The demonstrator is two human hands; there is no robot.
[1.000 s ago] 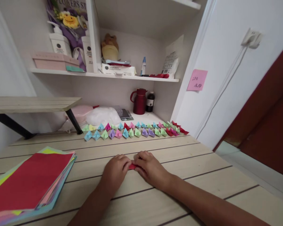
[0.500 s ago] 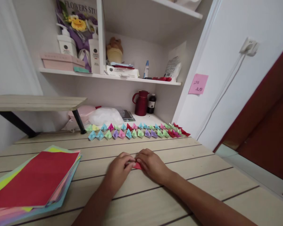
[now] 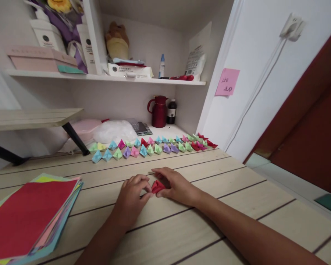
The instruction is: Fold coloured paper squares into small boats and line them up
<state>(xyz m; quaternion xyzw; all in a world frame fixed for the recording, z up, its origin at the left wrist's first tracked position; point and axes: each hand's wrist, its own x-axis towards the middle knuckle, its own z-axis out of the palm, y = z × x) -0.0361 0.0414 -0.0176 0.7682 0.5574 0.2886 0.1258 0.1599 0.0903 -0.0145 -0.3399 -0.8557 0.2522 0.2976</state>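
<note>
A small red paper boat (image 3: 157, 187) sits between my hands on the slatted wooden table, its folds partly opened at the top. My left hand (image 3: 132, 198) pinches the boat's left tip between thumb and fingers. Curved round its right side, my right hand (image 3: 176, 187) has the thumb at the near edge and the fingers behind. Beyond them stand two rows of folded paper boats (image 3: 135, 151) in blue, green, pink, purple and red. At the left lies a stack of coloured paper (image 3: 30, 213), a red sheet on top.
A raised wooden stand (image 3: 35, 117) on black legs is at the left. Behind the boats are a clear plastic bag (image 3: 115, 131), a dark red jug (image 3: 159, 112) and a dark bottle (image 3: 171, 112). A shelf (image 3: 143, 80) above holds boxes and bottles.
My hands have drawn slightly apart and the red paper between them now shows its opened boat shape. My right fingers have lifted off its top. The view has shifted to the right and downward.
</note>
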